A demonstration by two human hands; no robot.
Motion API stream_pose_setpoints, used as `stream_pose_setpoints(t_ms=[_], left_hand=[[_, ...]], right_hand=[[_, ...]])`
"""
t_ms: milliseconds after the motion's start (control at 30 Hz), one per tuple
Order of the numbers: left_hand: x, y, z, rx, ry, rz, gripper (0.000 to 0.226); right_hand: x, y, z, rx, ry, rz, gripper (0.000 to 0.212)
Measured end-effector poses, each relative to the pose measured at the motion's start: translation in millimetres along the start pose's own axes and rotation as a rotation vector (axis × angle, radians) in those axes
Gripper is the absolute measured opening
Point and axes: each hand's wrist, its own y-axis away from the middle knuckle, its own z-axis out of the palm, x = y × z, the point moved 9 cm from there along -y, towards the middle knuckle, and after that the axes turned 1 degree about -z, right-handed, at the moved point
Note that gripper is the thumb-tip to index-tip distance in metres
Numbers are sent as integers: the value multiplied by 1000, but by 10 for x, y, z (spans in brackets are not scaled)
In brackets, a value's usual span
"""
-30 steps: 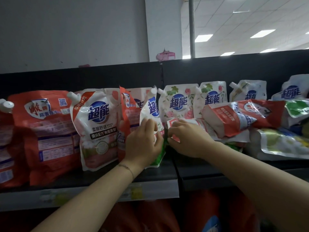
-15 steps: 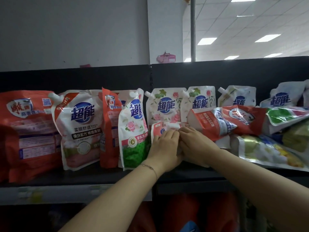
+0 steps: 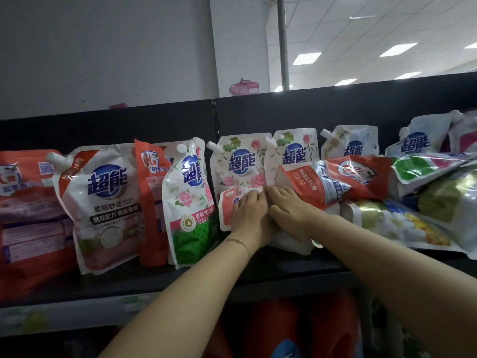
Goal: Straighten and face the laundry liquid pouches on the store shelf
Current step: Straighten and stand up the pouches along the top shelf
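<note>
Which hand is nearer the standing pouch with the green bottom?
Left. The left hand is just right of that pouch; the right hand lies farther right, beyond it.

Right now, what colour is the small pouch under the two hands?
The small pouch is salmon pink with a white edge; head view shows it best.
</note>
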Motion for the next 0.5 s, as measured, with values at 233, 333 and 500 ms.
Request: stream_pose_setpoints(t_ms=[233,333,500], left_hand=[[-64,-58,107,-95,-88,153,53],[-183,-124,197,-176,-100,117,44],[-328,-176,73,-13,193,52,49]], right_hand=[[52,-16,-46,-32,46,-43,74],[114,-31,-163,-4,64,-53,62],[234,-22,-398,64,107,-66,81]])
